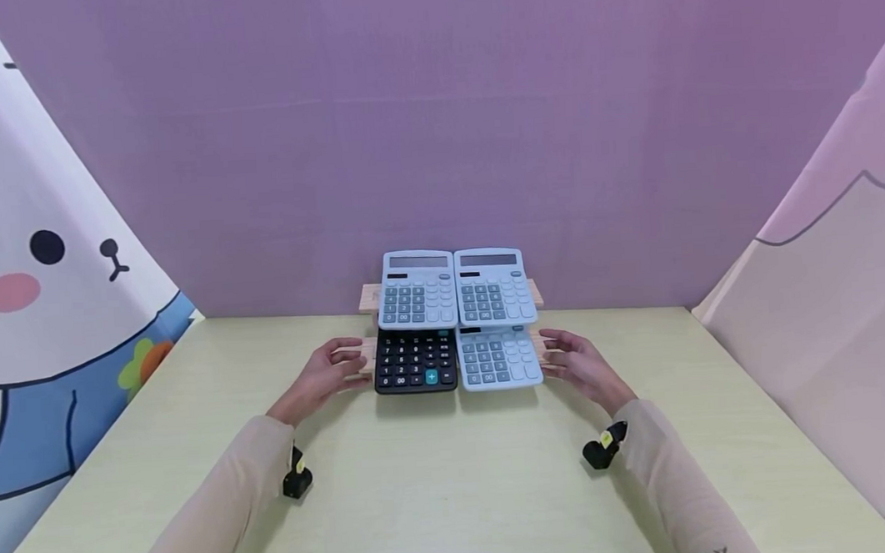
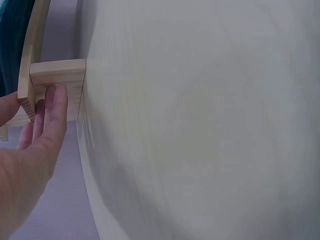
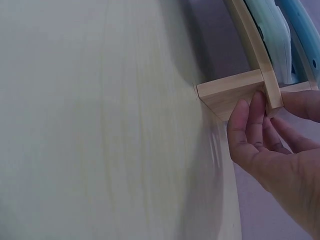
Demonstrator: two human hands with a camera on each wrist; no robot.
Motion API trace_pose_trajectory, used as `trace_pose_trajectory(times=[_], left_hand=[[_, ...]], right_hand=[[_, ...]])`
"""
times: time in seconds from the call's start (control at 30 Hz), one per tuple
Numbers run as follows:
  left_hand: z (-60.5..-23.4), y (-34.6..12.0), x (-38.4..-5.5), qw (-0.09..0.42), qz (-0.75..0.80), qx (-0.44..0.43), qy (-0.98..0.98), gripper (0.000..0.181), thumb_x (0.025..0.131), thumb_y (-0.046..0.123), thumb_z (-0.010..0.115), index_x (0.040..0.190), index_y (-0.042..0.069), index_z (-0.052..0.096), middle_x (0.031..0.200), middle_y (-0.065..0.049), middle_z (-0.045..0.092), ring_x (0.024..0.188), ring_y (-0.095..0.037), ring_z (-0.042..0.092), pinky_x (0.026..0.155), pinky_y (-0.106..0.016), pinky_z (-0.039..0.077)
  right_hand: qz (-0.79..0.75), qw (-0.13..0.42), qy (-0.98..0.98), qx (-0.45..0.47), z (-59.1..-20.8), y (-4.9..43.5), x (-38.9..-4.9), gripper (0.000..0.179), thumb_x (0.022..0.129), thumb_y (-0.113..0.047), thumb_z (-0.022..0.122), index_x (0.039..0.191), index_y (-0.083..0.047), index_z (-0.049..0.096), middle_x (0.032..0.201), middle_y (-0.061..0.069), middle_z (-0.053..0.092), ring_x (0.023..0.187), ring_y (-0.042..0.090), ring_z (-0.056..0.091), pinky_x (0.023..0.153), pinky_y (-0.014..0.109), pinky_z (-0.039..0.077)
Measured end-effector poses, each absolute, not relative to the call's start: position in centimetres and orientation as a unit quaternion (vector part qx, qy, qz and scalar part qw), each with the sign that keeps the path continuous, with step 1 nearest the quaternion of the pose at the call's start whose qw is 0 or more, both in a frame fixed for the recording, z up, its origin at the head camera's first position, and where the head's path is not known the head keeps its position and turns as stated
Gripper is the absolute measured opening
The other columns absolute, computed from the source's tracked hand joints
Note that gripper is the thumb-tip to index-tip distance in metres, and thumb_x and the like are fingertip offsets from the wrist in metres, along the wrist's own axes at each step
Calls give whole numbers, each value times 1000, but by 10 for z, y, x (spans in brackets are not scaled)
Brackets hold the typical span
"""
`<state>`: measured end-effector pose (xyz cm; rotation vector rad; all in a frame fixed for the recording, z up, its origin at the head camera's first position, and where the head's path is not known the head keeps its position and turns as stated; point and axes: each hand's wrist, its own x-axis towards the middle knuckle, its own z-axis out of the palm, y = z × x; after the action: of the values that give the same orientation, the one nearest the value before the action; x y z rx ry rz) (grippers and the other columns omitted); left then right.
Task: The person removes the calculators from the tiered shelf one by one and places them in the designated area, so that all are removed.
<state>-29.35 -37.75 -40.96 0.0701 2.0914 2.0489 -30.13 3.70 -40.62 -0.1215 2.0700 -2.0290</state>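
A two-tier wooden rack [image 1: 369, 298] stands on the table against the back cloth. On its upper tier lean two light blue calculators, a left one [image 1: 440, 297] and a right one [image 1: 514, 294]. The lower tier carries a black calculator [image 1: 415, 367] and a third light blue calculator [image 1: 498, 362]. My left hand [image 1: 320, 381] grips the left end of the lower board, thumb above and fingers beneath, as the left wrist view shows of the rack [image 2: 57, 75]. At the opposite end, my right hand [image 3: 280, 155] pinches the same board [image 3: 270, 90] between thumb and fingers.
The pale wooden tabletop [image 1: 438, 485] spreads in front of the rack. Behind rises a purple cloth [image 1: 442, 126]. A cartoon-printed cloth [image 1: 47, 331] hangs at the left, a pale pink one [image 1: 850, 313] at the right. Small black cameras sit on both wrists.
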Motion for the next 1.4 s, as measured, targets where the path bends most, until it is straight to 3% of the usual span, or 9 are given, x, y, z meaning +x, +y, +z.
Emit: trace_pose_trajectory(times=[0.33,0.57,0.67,0.93,1.13,1.3,1.4], left_hand=[[-409,-378,-296,106,676,21,729,51,91,2,52,136,0,30,126,-25,43,98,-23,59,95,-44,51],[-411,-377,-297,100,660,25,744,50,91,3,52,136,1,32,123,-24,46,96,-22,60,93,-43,53],[-412,-378,-296,98,659,29,745,50,91,3,52,136,0,31,124,-26,45,96,-22,60,92,-42,53],[-412,-379,-295,94,657,39,747,52,91,3,52,137,-1,29,125,-28,44,103,-28,57,93,-41,52],[-412,-379,-295,94,654,41,749,52,91,3,52,137,-1,29,127,-28,43,110,-36,53,94,-40,52],[-411,-379,-296,96,657,39,746,52,91,3,53,137,0,29,128,-27,42,112,-39,51,95,-40,52],[-412,-378,-296,97,656,40,747,53,91,3,53,138,-1,29,128,-27,42,113,-39,51,94,-40,52]], right_hand=[[-668,117,732,-60,-403,39,-299,55,87,7,41,140,4,24,134,28,29,95,15,51,95,40,51],[-656,110,745,-57,-399,43,-299,56,88,6,42,140,4,22,139,29,28,114,32,45,102,48,44],[-657,101,745,-59,-395,44,-300,56,88,6,43,140,4,23,139,28,29,117,34,43,103,46,43],[-658,76,746,-60,-382,47,-303,49,90,5,38,138,3,27,134,28,33,101,18,54,103,43,44],[-657,64,748,-65,-372,47,-305,47,92,2,38,138,4,26,125,17,44,100,14,55,97,32,50],[-680,67,728,-64,-365,46,-305,48,93,4,36,139,5,24,132,24,39,104,18,55,93,26,52],[-688,71,719,-67,-361,43,-305,49,92,4,36,140,5,22,136,27,35,106,19,54,98,32,49]])
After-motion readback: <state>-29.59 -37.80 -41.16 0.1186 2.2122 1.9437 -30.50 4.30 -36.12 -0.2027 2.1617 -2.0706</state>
